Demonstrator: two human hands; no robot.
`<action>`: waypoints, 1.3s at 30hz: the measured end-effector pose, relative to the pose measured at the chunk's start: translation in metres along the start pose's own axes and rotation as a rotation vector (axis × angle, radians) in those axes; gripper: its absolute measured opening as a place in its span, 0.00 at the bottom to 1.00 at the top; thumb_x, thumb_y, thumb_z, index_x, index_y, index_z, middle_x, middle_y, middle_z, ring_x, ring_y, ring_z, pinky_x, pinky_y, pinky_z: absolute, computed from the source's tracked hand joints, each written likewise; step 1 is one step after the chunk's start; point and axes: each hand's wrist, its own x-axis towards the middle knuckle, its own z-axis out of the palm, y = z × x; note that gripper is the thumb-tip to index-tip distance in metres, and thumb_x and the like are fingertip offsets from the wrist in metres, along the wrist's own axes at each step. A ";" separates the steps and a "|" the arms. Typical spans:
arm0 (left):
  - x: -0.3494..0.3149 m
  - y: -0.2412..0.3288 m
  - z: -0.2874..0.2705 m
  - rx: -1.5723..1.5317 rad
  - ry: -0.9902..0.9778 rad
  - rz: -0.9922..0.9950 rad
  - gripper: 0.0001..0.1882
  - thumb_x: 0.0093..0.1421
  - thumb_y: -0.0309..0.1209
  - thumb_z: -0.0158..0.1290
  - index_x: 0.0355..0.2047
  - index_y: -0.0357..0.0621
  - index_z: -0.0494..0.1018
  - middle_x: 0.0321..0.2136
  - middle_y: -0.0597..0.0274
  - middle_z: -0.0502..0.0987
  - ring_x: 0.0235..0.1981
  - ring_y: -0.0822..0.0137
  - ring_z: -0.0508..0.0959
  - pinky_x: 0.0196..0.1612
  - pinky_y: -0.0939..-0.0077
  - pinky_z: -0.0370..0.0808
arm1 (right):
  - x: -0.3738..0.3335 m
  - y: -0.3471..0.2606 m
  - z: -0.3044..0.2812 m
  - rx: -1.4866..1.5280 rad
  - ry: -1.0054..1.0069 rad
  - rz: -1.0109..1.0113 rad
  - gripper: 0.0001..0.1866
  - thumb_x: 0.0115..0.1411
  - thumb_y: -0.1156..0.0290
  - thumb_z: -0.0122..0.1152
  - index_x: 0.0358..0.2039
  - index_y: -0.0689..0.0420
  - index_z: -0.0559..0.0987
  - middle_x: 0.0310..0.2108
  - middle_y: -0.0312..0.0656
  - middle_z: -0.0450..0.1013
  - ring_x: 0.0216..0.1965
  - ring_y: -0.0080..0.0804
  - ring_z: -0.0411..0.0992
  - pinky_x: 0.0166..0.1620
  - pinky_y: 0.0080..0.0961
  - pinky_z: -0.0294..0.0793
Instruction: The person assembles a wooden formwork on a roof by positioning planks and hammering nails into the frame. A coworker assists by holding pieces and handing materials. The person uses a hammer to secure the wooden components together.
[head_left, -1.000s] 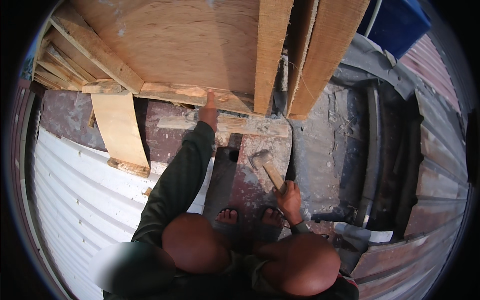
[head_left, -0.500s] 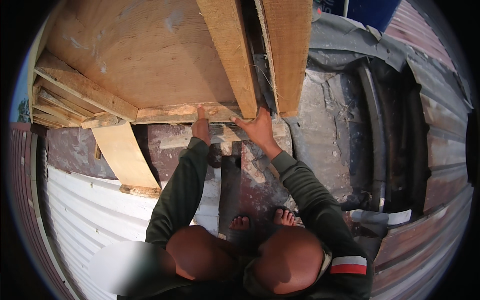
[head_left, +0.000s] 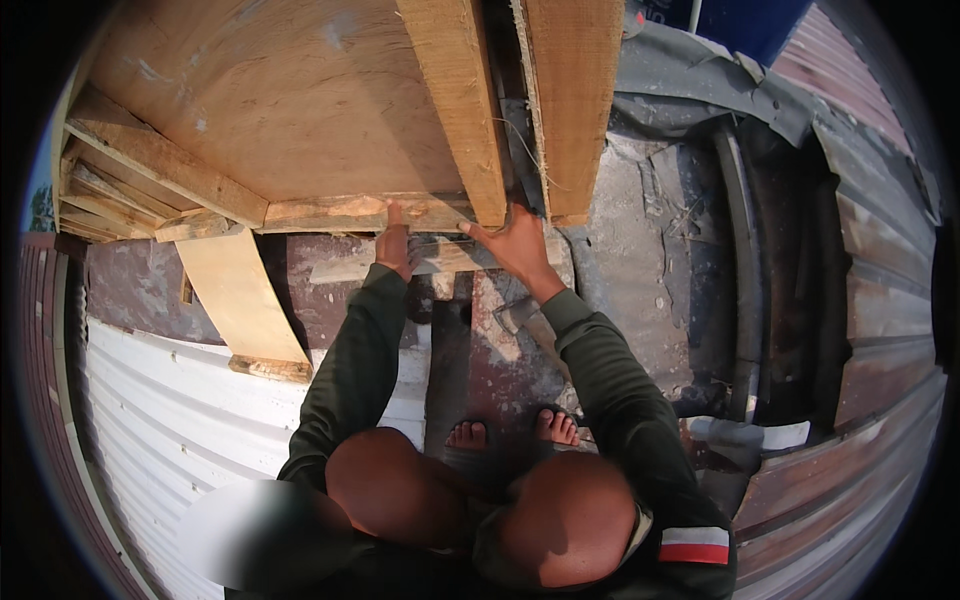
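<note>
A large wooden panel [head_left: 270,110] with a timber frame stands before me, its lower edge toward me. My left hand [head_left: 394,243] grips the bottom rail [head_left: 320,213], one digit up against its face and the other fingers hidden underneath. To its right, my right hand [head_left: 520,247] holds the frame by the foot of an upright timber post [head_left: 462,110]. Its thumb points left along the rail, and its fingertips are hidden behind the wood. Below the right hand lies a tool with a metal head and wooden handle [head_left: 545,335], possibly a hatchet.
A second thick post [head_left: 570,110] rises at the right. A plywood strip [head_left: 245,300] slopes down at the left, over white corrugated sheeting [head_left: 180,400]. A loose plank [head_left: 340,270] lies beneath the rail. Dark gaps and rusty sheets [head_left: 850,460] are on the right.
Both hands keep their places on the frame. The whole view has shifted slightly, so the panel and hands appear a little higher and the tool below shows more clearly.
</note>
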 end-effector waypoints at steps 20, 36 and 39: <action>-0.088 -0.049 0.028 0.115 -0.559 0.090 0.20 0.66 0.30 0.55 0.56 0.35 0.72 0.41 0.63 0.78 0.37 0.73 0.77 0.40 0.78 0.74 | -0.210 0.085 -0.059 -0.416 -0.381 0.528 0.24 0.53 0.62 0.63 0.46 0.63 0.70 0.43 0.64 0.74 0.46 0.65 0.73 0.48 0.52 0.73; -0.100 -0.048 0.029 0.015 -0.568 0.010 0.18 0.68 0.33 0.53 0.56 0.44 0.73 0.46 0.66 0.77 0.43 0.73 0.73 0.48 0.69 0.68 | -0.216 0.080 -0.081 -0.184 -0.340 0.560 0.21 0.52 0.63 0.63 0.41 0.64 0.72 0.34 0.65 0.76 0.42 0.69 0.73 0.44 0.52 0.73; -0.086 -0.053 0.025 -0.029 -0.590 -0.019 0.15 0.68 0.33 0.54 0.53 0.45 0.75 0.41 0.71 0.78 0.36 0.78 0.72 0.43 0.74 0.69 | -0.218 0.084 -0.082 -0.161 -0.317 0.549 0.21 0.52 0.63 0.63 0.41 0.63 0.72 0.35 0.64 0.76 0.42 0.69 0.73 0.45 0.52 0.73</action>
